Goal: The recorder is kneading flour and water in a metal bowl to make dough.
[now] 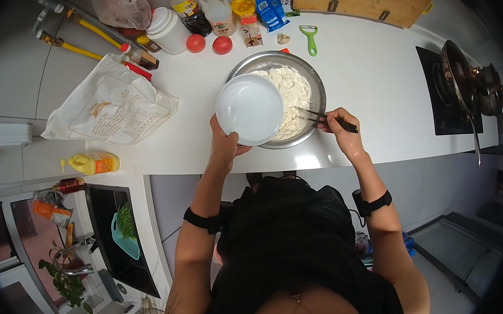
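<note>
My left hand (227,143) grips the rim of a white bowl (250,109), which hangs over the left part of a stainless steel basin (315,79). Lumpy, pale flour dough (289,88) covers the basin's bottom; the bowl hides its left side. Between the fingers of my right hand (342,126) is a pair of chopsticks (320,117), dark at the handle end and metallic toward the tips. The tips reach into the dough at the basin's right side. Whether any liquid is in the bowl, I cannot tell.
Behind the basin are two tomatoes (222,45), a garlic bulb (283,38), a green peeler (311,40) and sauce bottles (190,10). A flour sack (112,104) lies left. The sink (108,214) holds a turquoise basket (125,242) of greens. At right, a wok (456,78) sits on the stove (432,96).
</note>
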`<state>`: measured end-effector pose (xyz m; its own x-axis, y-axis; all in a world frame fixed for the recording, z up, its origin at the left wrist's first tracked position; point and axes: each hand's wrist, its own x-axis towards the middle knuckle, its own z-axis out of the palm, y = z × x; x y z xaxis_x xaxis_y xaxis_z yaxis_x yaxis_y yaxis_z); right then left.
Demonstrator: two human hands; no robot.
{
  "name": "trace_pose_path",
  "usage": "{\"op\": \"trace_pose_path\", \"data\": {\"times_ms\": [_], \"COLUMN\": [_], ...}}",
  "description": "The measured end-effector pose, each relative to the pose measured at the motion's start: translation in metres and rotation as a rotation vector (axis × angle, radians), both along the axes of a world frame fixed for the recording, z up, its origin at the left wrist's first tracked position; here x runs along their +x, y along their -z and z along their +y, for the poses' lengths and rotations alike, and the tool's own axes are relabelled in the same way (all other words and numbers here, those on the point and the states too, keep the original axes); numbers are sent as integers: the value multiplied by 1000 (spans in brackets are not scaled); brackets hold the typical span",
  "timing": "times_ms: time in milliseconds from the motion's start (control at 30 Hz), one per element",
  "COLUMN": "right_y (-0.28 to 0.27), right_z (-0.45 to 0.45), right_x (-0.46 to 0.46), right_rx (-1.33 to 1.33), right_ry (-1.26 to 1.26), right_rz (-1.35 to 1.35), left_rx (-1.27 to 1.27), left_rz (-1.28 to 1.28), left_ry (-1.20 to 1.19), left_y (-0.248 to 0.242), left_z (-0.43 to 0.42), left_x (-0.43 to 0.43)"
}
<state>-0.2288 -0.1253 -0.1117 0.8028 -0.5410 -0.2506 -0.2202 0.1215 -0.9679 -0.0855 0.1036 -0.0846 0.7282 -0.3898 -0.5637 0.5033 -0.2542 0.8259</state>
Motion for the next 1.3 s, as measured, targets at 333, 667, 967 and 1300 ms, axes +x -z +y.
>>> {"op": "trace_pose_path", "data": {"times_ms": [333,667,967,1300], "right_y": [0,7,6,-19], "right_z": [1,28,61,31], "right_x": [1,21,65,29], "right_rx": [-21,20,111,-251], "right_ry": [-17,-77,-176,-216], "right_rz": [-1,60,-102,95], "left_rx": [87,-281,-480,-515], "left_rz": [-86,135,168,242], "left_ry": [17,-151,-361,-563], "left_y": [1,9,29,76], "left_z": [0,29,76,101], "left_x": [0,9,34,45]}}
